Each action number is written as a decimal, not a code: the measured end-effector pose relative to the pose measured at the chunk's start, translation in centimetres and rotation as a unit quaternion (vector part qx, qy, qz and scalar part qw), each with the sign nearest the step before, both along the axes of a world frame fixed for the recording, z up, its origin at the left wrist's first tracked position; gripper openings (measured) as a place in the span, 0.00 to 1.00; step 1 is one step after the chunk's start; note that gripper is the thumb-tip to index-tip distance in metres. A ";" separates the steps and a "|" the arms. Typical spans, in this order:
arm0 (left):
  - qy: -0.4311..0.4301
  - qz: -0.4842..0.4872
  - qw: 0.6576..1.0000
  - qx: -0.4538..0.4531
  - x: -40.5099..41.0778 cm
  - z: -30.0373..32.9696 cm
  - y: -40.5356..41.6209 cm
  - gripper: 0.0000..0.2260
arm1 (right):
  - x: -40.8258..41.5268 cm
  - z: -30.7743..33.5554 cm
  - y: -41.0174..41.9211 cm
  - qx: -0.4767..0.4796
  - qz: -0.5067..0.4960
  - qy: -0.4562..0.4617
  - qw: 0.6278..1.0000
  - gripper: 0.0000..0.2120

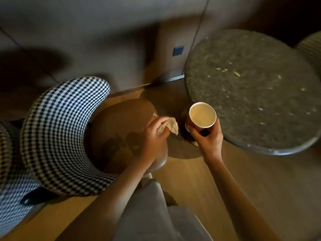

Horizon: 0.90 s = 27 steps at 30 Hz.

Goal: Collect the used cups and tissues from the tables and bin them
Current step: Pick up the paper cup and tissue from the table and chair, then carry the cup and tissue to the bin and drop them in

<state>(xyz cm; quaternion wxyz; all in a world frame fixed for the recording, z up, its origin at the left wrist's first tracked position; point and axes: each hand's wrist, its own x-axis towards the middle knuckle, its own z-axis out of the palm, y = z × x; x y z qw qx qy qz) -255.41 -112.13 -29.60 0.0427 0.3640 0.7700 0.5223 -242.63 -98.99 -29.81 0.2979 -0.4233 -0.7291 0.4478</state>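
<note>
- The right hand [207, 136] has its fingers [192, 128] wrapped round a red paper cup [202, 115], carried upright just off the near-left rim of the round stone counter [251, 87].
- The left hand [154, 134] has its fingers closed on a crumpled tissue [171, 125], above the brown seat of the checked chair [57, 129].
- The cup's inside looks pale; whether any liquid is left I cannot tell. If some is, a tilt on the way to the bin could spill it on the wooden floor [217, 171].
- A corner of the tissue hangs loose below the grip and might slip out or catch.
- The counter's rim lies close on the right and the chair's curved back close on the left; a swing of either elbow could knock them.
- Open floor lies between them and to the near right. No bin is in view.
</note>
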 end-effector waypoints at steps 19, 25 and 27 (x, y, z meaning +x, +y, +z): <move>0.027 -0.504 0.863 -0.025 45.3 3.5 10.2 0.11 | 52.3 1.1 -9.9 -0.001 -0.470 0.003 0.883 0.35; 0.018 -0.608 0.793 -0.040 57.2 2.5 16.6 0.11 | 61.8 -0.1 -9.0 -0.004 -0.573 -0.024 0.819 0.36; -0.003 -0.633 0.773 -0.046 61.0 1.8 19.5 0.10 | 65.1 -0.4 -7.3 -0.002 -0.601 -0.027 0.799 0.35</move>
